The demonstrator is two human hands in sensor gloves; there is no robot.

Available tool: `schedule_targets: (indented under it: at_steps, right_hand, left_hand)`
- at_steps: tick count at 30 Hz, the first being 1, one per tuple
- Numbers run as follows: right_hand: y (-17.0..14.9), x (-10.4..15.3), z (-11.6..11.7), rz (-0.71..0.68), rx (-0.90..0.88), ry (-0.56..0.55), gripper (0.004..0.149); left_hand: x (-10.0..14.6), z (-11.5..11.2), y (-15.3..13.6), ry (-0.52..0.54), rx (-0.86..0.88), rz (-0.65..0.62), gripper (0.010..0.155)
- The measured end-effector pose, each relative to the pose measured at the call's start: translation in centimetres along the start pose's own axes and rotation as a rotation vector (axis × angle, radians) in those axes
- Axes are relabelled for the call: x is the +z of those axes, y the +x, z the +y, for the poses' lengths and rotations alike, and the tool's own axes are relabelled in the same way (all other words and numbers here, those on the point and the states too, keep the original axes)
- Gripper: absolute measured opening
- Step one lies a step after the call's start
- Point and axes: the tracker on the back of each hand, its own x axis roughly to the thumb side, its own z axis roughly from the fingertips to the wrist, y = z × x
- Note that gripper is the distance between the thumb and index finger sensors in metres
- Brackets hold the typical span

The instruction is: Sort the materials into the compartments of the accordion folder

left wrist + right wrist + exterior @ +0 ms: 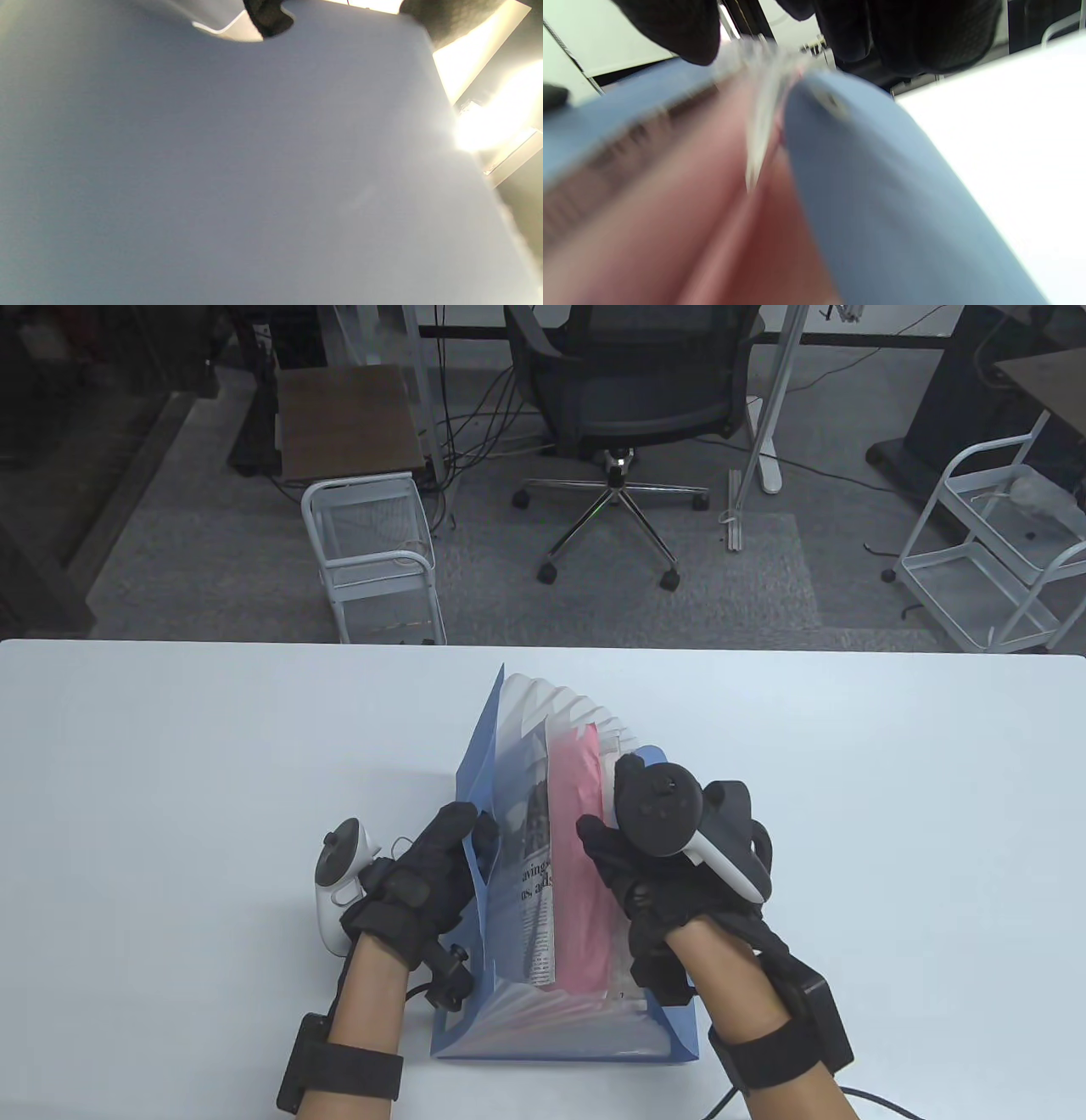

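Note:
A blue accordion folder stands fanned open on the white table. A newspaper page sits in a compartment near its left cover, and a pink sheet sits in a compartment to the right of it. My left hand grips the top edge of the left cover, which fills the left wrist view. My right hand grips the right-hand dividers beside the pink sheet. The right wrist view shows its fingers around the translucent dividers, with the pink sheet and the blue cover below.
Beyond the table's far edge stand a black office chair, a white wire cart on the left and another white cart on the right.

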Motion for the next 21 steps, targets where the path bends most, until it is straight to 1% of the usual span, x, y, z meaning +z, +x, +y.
schedule_targets:
  at_steps: [1,2,3,5,6,7,9,10,14,18,21]
  right_hand:
    - [-1.1,-0.2,1.1,0.026,-0.051,0.039,0.082]
    - [-1.7,-0.3,1.7,0.031,-0.08,0.056,0.083]
    - [-2.5,-0.4,2.2,0.024,-0.126,0.056,0.081]
    - [-3.5,-0.3,2.5,0.011,-0.214,0.028,0.076]
    - [-3.9,-0.2,2.4,-0.016,-0.273,0.001,0.072]
    - [-4.3,0.0,2.1,-0.005,-0.297,-0.017,0.067]
    - [-5.0,0.3,1.5,0.007,-0.3,-0.058,0.062]
    - [-5.4,0.5,1.2,0.009,-0.309,-0.08,0.061]
    - [-7.4,1.0,0.5,0.019,-0.395,-0.112,0.058]
    - [-8.8,1.1,0.2,0.006,-0.48,-0.102,0.057]
    - [-9.2,1.1,-0.2,0.001,-0.47,-0.099,0.057]
  left_hand:
    - [-0.1,-0.1,0.0,-0.004,-0.007,0.002,0.069]
    - [-0.1,-0.2,0.0,-0.004,-0.014,0.004,0.069]
    - [-0.1,-0.3,0.0,-0.003,-0.021,0.005,0.069]
    - [-0.1,-0.5,0.0,-0.002,-0.03,0.007,0.069]
    - [-0.2,-0.5,-0.1,-0.002,-0.034,0.009,0.069]
    - [-0.2,-0.6,-0.1,-0.003,-0.04,0.011,0.069]
    - [-0.3,-0.9,-0.1,-0.003,-0.055,0.015,0.069]
    - [-0.4,-1.1,-0.2,-0.002,-0.066,0.02,0.068]
    - [-1.0,-2.2,-0.6,-0.01,-0.132,0.052,0.068]
    - [-1.9,-3.7,-1.3,-0.027,-0.224,0.104,0.068]
    - [-2.5,-4.8,-1.8,-0.012,-0.293,0.142,0.068]
